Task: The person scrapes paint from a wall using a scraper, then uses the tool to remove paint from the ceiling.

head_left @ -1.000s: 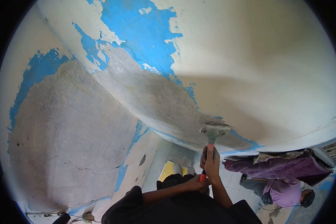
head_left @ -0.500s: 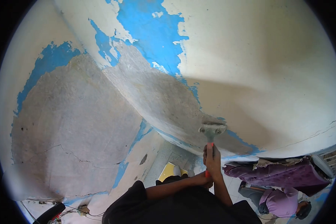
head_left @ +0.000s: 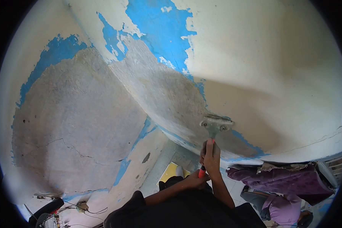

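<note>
Both my hands are closed around the handle of a wide scraper [head_left: 213,131] with a red-and-black grip. My right hand [head_left: 211,155] grips it higher up, just below the head. Lower down, my left hand [head_left: 197,180] holds the handle near its end. The scraper's blade is against the wall, at the upper edge of a bare grey patch [head_left: 167,95] where cream paint [head_left: 262,110] begins. Strips of blue paint [head_left: 159,30] show between the grey and the cream.
A second bare grey wall section [head_left: 76,110] with cracks lies left of the corner. At lower right, a person in a purple top [head_left: 287,209] is beside a purple cloth-covered object [head_left: 285,180]. Cables [head_left: 83,209] and a black-and-red object [head_left: 47,211] are at lower left. A yellow board [head_left: 169,173] lies below.
The scraper and both my hands have moved slightly up and left in view, with the blade higher on the wall. The view has also shifted a little.
</note>
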